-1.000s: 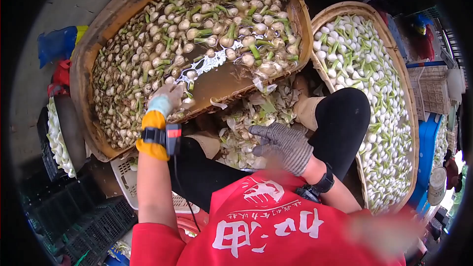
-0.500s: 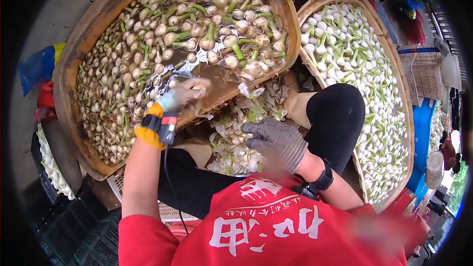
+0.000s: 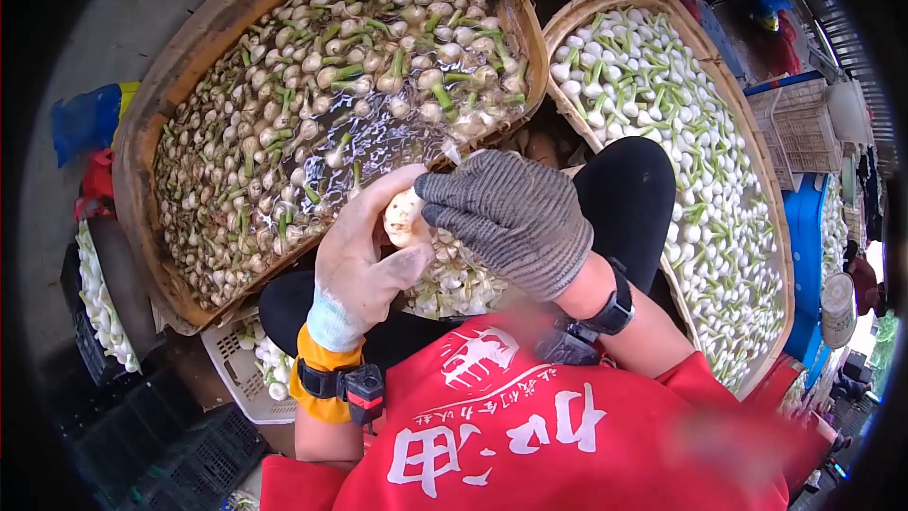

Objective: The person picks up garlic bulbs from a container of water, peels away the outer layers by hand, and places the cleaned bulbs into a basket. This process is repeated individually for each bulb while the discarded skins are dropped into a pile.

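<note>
My left hand (image 3: pixel 364 251), in a pale glove with an orange cuff, grips a garlic bulb (image 3: pixel 405 219) between thumb and fingers. The bulb is whitish with brown specks. My right hand (image 3: pixel 511 218), in a grey knitted glove, has its fingers bent together against the upper right side of the same bulb; its fingertips partly cover it. Behind both hands stands a large tub (image 3: pixel 530 47) of water with many unpeeled garlic bulbs (image 3: pixel 312 66) with short green stems. Below the hands lies a pile of peeled skins (image 3: pixel 459 284).
At the right, a second tub (image 3: pixel 558 24) holds clean white bulbs (image 3: pixel 700 161). A white plastic basket (image 3: pixel 227 360) with bulbs stands at lower left, near dark crates (image 3: pixel 203 459). A blue container (image 3: pixel 807 255) and a wicker basket (image 3: pixel 794 128) are farther right.
My left hand has come back from over the water tub toward my body, now with a bulb in it. My right hand has moved up to meet it at the bulb.
</note>
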The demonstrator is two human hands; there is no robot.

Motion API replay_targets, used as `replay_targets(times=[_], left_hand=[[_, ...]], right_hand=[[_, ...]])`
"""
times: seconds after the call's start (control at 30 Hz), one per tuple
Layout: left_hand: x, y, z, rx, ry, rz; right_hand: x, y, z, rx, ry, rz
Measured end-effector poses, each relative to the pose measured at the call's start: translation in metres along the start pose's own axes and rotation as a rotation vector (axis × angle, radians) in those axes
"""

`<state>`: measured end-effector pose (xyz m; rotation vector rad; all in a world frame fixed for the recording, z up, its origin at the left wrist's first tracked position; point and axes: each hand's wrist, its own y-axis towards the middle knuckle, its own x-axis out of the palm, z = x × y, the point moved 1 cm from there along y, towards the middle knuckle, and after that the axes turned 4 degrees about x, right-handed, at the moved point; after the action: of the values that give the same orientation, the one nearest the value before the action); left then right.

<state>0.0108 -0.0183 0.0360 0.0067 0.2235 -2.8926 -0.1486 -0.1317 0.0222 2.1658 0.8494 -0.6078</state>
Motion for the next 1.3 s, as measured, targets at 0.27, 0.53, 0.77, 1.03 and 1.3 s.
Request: replay_targets(times=[0.27, 0.53, 0.77, 1.03, 1.3], left_hand=[[0.007, -0.016, 0.032, 0.140, 0.653, -0.080], [0.022, -0.020, -0.003, 0.348, -0.328, 0.120], [0.032, -0.036, -0.002, 0.094, -0.401, 0.168], [0.034, -0.038, -0.009, 0.191, 0.003, 0.357], [0.051, -0.028, -0.013, 0.398, 0.382, 0.529]], right_hand=[[-0.010, -0.002, -0.022, 0.079, -0.218, -0.307], [0.012, -0.019, -0.028, 0.380, 0.303, 0.070], [0.012, -0.014, -0.034, 0.141, 0.274, 0.144], [0.005, -0.030, -0.003, 0.280, 0.328, 0.065], [0.012, -0.029, -0.048, 0.357, 0.241, 0.014]])
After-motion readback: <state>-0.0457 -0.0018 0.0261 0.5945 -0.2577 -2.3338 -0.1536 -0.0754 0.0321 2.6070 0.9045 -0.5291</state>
